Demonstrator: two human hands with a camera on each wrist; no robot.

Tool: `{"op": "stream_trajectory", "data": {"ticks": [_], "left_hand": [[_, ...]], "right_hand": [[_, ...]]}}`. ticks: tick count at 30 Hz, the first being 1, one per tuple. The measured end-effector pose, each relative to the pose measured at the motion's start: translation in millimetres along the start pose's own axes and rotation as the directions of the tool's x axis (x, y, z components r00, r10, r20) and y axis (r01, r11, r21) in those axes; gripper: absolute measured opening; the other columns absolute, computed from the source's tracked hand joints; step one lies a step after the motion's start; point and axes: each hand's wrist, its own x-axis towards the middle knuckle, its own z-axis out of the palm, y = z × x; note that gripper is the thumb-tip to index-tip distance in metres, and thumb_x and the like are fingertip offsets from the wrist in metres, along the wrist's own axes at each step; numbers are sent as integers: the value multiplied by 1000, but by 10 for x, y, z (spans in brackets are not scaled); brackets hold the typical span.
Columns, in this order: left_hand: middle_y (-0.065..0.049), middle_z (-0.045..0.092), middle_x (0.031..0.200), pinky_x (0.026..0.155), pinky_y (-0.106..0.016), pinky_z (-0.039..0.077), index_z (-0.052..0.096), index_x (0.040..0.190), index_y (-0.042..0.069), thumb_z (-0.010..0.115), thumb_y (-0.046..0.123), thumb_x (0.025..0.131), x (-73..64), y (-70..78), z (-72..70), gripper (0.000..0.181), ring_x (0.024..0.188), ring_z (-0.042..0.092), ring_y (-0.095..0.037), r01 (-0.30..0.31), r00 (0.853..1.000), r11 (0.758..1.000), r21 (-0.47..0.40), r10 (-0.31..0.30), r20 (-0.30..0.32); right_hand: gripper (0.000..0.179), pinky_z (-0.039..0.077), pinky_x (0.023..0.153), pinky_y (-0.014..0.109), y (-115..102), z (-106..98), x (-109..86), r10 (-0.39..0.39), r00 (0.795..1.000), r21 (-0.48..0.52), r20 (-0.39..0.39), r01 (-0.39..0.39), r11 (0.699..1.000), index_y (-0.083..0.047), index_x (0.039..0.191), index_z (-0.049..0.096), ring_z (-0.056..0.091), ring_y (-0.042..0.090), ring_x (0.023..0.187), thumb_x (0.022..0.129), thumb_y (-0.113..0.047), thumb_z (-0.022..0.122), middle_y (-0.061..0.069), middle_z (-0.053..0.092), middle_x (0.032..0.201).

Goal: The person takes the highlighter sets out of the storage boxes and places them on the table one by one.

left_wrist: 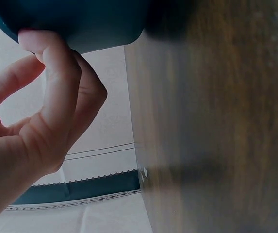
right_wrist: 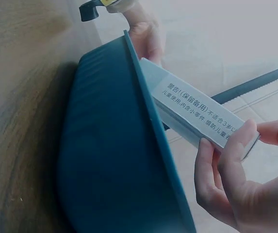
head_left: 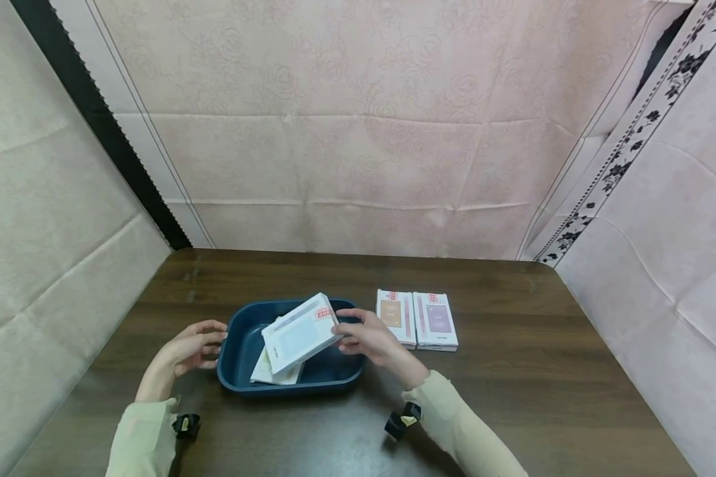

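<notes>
My right hand (head_left: pixel 366 336) grips the right end of a flat white box (head_left: pixel 298 333) with a pale blue panel and red print. The box is tilted over a dark blue plastic tray (head_left: pixel 280 386). In the right wrist view, fingers and thumb pinch the end of the box (right_wrist: pixel 189 104), whose narrow side carries black printed characters. Under it, a second pale box or packet (head_left: pixel 262 371) lies in the tray, mostly covered. At the tray's left rim my left hand (head_left: pixel 193 348) rests with loosely bent fingers; the left wrist view shows a fingertip touching the tray wall (left_wrist: pixel 95 24).
Right of the tray, two white boxes stand side by side on the brown wooden table (head_left: pixel 513 384): one with an orange panel (head_left: pixel 392 315), one with a purple panel (head_left: pixel 437 319). Pale patterned cloth (head_left: pixel 358 159) hangs behind the table and at both sides.
</notes>
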Motion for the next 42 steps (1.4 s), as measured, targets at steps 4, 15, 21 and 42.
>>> {"op": "stream_trajectory", "data": {"ticks": [4, 15, 21, 42], "left_hand": [[3, 59, 78, 63, -30, 53, 49, 104, 7, 49, 15, 91, -3, 0, -3, 15, 68, 58, -10, -2, 1000, 1000, -3, 2, 1], [3, 59, 79, 64, -30, 53, 48, 105, 6, 47, 15, 92, -6, 11, -12, 16, 70, 58, -10, 1, 1000, 1000, 2, -1, 6], [3, 59, 78, 64, -30, 53, 49, 104, 8, 47, 14, 92, -9, 17, -20, 13, 69, 58, -9, -4, 1000, 1000, -9, 4, 19], [3, 59, 80, 64, -30, 53, 48, 105, 8, 48, 15, 92, 3, -3, -21, 15, 70, 58, -10, -2, 1000, 1000, -7, 2, 12]], "right_hand": [[54, 50, 64, 19, -20, -37, -16, -20, 998, -18, -65, 19, 1000, -6, 130, 41, 65, 16, 76, 83, -21, 63, 18, 57, 115], [52, 50, 62, 22, -81, -165, -48, -79, 987, -64, -139, 70, 995, -9, 128, 45, 65, 22, 89, 83, -26, 64, 17, 60, 112], [50, 48, 62, 22, -105, -224, -49, -84, 980, -51, -183, 76, 996, -9, 127, 45, 66, 18, 86, 84, -27, 62, 14, 61, 113], [52, 48, 66, 24, -166, -479, -92, -95, 956, -12, -278, 95, 995, -13, 123, 46, 65, 20, 91, 81, -39, 64, 11, 57, 118]]}}
